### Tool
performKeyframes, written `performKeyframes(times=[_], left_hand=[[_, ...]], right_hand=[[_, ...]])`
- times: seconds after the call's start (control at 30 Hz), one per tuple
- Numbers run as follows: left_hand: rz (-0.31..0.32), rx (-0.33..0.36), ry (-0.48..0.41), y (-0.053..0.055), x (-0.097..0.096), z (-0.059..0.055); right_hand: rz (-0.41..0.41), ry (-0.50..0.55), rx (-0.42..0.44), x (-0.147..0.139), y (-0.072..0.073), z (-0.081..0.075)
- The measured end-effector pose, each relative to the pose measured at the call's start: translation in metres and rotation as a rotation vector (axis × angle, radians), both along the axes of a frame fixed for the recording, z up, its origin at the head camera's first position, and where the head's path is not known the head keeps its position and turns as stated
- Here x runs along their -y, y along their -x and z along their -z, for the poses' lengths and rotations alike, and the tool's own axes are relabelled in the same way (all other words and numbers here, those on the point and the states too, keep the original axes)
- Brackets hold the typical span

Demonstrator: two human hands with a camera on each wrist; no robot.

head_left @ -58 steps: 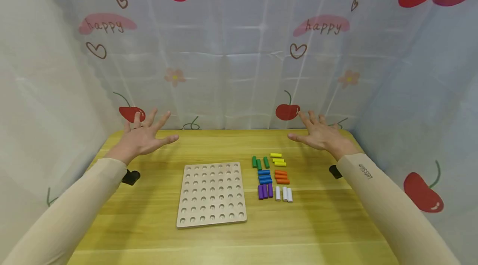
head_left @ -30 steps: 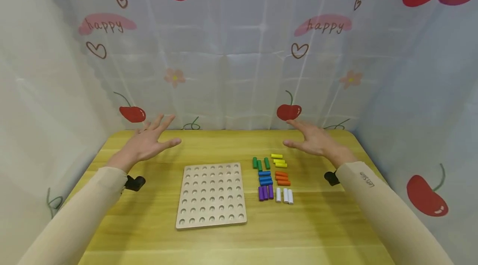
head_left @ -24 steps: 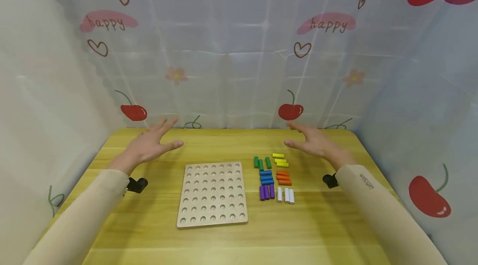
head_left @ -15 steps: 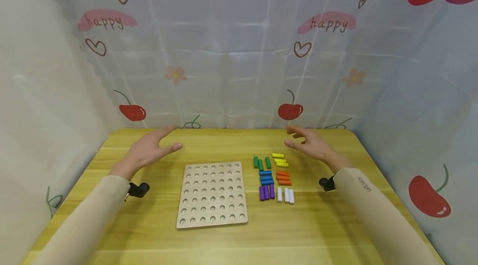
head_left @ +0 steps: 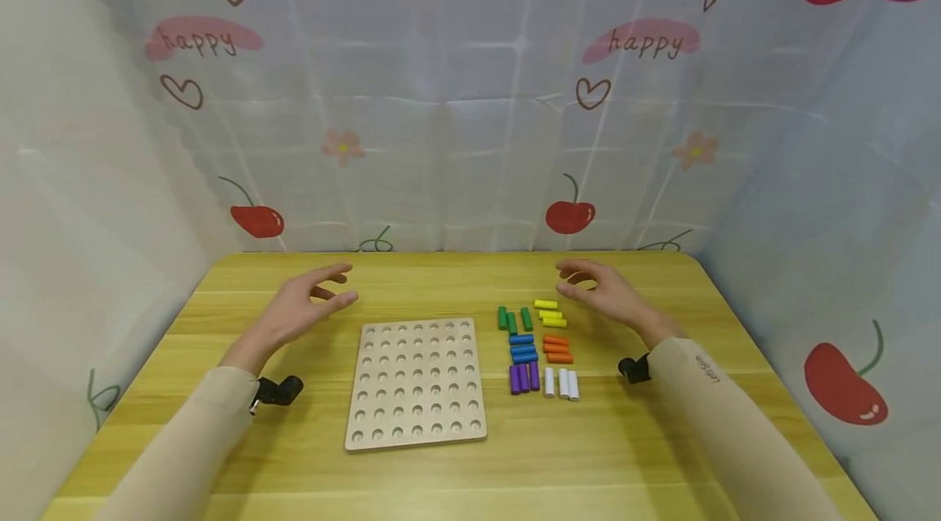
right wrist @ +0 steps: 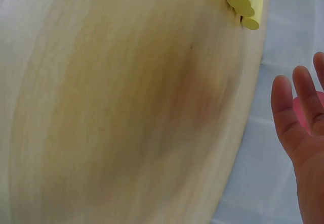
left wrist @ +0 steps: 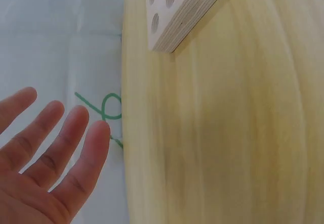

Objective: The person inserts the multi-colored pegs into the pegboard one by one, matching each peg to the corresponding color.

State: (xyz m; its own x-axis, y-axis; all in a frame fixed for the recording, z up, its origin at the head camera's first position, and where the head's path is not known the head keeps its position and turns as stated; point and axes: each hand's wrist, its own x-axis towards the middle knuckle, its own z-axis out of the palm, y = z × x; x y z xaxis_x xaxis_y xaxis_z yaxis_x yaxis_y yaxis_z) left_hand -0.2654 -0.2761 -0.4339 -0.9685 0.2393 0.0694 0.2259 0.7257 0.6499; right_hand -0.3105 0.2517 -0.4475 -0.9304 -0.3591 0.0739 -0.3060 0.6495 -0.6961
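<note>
A square wooden peg board (head_left: 416, 383) with rows of empty holes lies flat on the yellow wooden table (head_left: 456, 472); its corner (left wrist: 179, 16) shows in the left wrist view. To its right lie small pegs in groups: green (head_left: 513, 318), yellow (head_left: 549, 313), blue (head_left: 523, 348), orange (head_left: 556, 349), purple (head_left: 523, 377), white (head_left: 560, 383). My left hand (head_left: 312, 302) hovers beyond the board's far left corner, fingers relaxed, holding nothing. My right hand (head_left: 595, 292) hovers just right of the yellow pegs (right wrist: 246, 1), also empty.
A cherry-printed cloth (head_left: 470, 113) hangs close behind the table and along both sides. A small black wrist camera sits under each forearm (head_left: 278, 391) (head_left: 634, 369). The table's far edge runs just past both hands.
Both hands have come down from a raised, spread pose near the cloth and drawn slightly toward me and inward. Their fingers are now loosely bent. Board and pegs have not moved.
</note>
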Motion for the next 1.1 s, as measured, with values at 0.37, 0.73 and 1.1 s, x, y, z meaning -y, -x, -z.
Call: performKeyframes(times=[0.37,0.73,1.1], left_hand=[[-0.060,0.114,-0.176,-0.012,-0.009,0.028],[-0.089,0.165,-0.229,-0.020,-0.013,0.043],[-0.105,0.176,-0.241,-0.019,-0.015,0.050]], right_hand=[[-0.002,0.149,0.059,-0.001,0.008,0.022],[0.015,0.184,0.065,0.002,0.007,0.037],[0.095,0.106,0.022,0.003,0.010,0.050]])
